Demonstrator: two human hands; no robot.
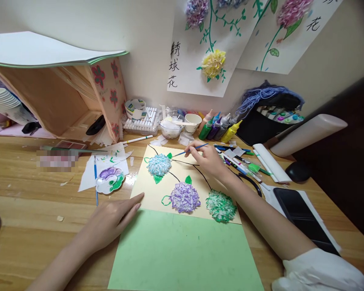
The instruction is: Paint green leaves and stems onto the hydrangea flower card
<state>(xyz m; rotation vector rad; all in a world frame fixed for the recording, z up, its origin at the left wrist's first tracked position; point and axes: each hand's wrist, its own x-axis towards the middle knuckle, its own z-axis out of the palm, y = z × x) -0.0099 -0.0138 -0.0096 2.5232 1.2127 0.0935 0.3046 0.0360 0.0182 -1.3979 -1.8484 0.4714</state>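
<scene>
My right hand (206,159) pinches a thin blue paintbrush (189,150), its tip at a small green leaf (169,155) beside the blue flower. With fingers stretched out, my left hand (117,214) rests at the left edge of the cream paper (148,194). On that paper are raised flowers: a blue one (159,165), a purple one (185,197) and a green one (221,205), with dark painted stems between them. Part of the paper lies hidden under my right hand and forearm. A green sheet (185,250) lies in front of the cream paper, toward me.
A flower-shaped palette (110,180) with purple and green paint lies left, beside another blue brush (96,178). Paint bottles (215,128), a paper cup (193,122) and markers (142,123) line the wall. Scissors (255,182), pens and a dark phone (301,220) lie right.
</scene>
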